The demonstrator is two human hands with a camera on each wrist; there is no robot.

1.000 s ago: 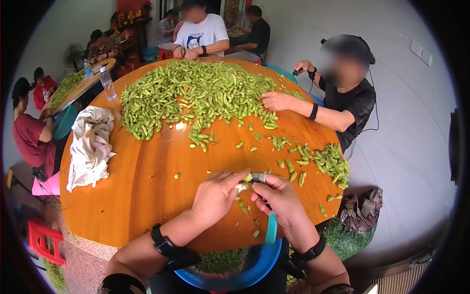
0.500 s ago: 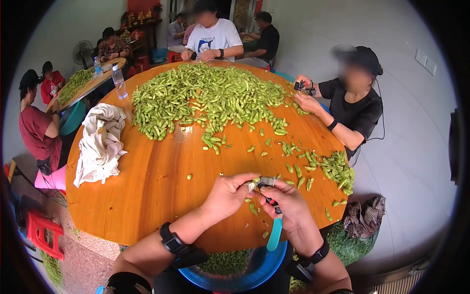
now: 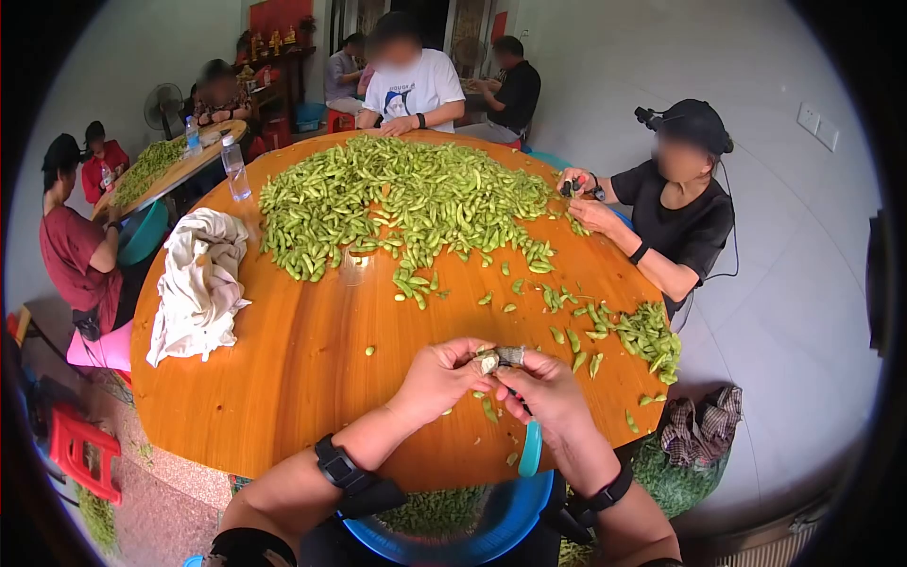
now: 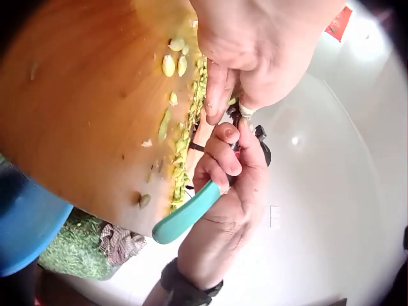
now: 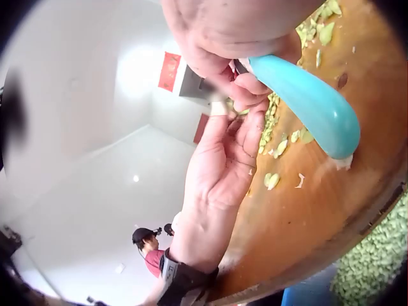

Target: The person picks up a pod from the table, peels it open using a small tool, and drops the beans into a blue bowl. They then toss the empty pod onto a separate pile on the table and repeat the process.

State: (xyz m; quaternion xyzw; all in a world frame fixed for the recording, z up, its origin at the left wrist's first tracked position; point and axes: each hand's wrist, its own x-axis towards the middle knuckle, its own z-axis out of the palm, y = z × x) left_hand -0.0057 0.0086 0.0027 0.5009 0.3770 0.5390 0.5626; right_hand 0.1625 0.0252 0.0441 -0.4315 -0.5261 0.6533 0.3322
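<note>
Over the near edge of the table my left hand (image 3: 436,378) and right hand (image 3: 556,395) meet fingertip to fingertip. Curled fingers of the right hand grip a tool with a curved teal handle (image 5: 309,102); its black and red working end is mostly hidden by the fingers. Between thumb and fingers the left hand pinches a green soybean pod (image 5: 240,112), of which only a sliver shows. A whitish cover (image 5: 218,108) wraps the left thumb tip, and a grey wrap (image 3: 511,356) is on a right finger. Shelled beans (image 4: 168,65) and loose pods lie on the wood nearby.
A big heap of soybean pods (image 3: 406,198) covers the far part of the round table (image 3: 274,397), with a smaller pile (image 3: 649,340) at right. A white cloth (image 3: 200,283) and water bottle (image 3: 235,168) stand left. A blue basin (image 3: 453,546) sits below the edge. People sit around.
The head view has shifted, moving the scene right and down. My fingertips have drawn closer around the pod, which shows less now. The person at right has brought both hands together.
</note>
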